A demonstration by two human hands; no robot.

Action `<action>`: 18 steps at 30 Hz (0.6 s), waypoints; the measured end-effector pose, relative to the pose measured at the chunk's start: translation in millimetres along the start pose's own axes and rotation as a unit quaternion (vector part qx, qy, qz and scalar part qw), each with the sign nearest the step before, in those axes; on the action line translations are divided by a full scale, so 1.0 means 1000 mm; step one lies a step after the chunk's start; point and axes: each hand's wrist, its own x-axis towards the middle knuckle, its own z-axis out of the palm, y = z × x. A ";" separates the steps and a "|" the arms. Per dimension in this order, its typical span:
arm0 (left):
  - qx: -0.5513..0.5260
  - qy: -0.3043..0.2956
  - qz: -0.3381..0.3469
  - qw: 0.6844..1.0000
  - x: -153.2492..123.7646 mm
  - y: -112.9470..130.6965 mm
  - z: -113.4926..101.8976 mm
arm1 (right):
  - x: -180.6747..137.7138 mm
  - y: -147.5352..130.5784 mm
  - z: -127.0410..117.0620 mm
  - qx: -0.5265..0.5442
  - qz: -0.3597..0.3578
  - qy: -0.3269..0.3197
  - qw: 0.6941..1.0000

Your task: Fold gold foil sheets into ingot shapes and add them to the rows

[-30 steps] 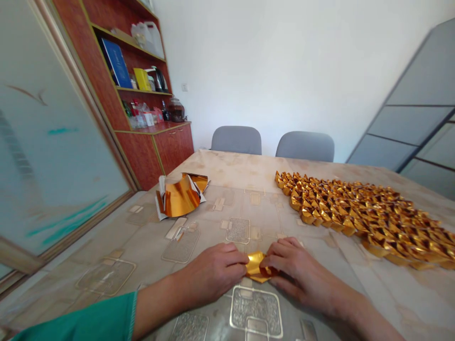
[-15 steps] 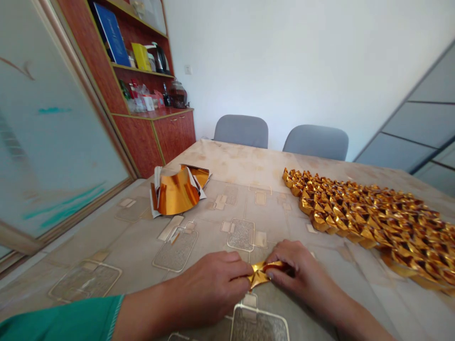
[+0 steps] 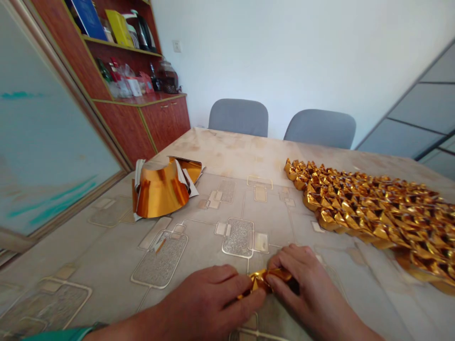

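Note:
Between my two hands, low over the near side of the table, is a small folded piece of gold foil paper (image 3: pixel 260 279). My left hand (image 3: pixel 216 296) pinches its left end, thumb below and fingers on top. The right end is gripped by my right hand (image 3: pixel 302 279), with the thumb pressed near the middle of the fold. Fingers cover much of the piece. To the right, rows of folded gold foil paper pieces (image 3: pixel 369 203) stand packed close together. A stack of curled gold foil paper sheets (image 3: pixel 163 192) with white edges lies at the left.
A patterned cloth covers the table (image 3: pixel 227 156). Two grey chairs (image 3: pixel 238 116) (image 3: pixel 322 127) stand at its far side. A reddish wooden cabinet (image 3: pixel 124 128) holding bottles, a kettle and other items is at the back left, beside a frosted sliding door (image 3: pixel 46 137).
My left thumb has come forward under the foil piece, and both hands now cover more of it. The piece looks more crumpled and narrower. The view has tilted slightly downward.

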 end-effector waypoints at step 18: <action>-0.015 0.039 -0.009 0.999 -0.002 -0.001 0.006 | 0.005 0.002 0.006 -0.091 -0.063 0.054 0.992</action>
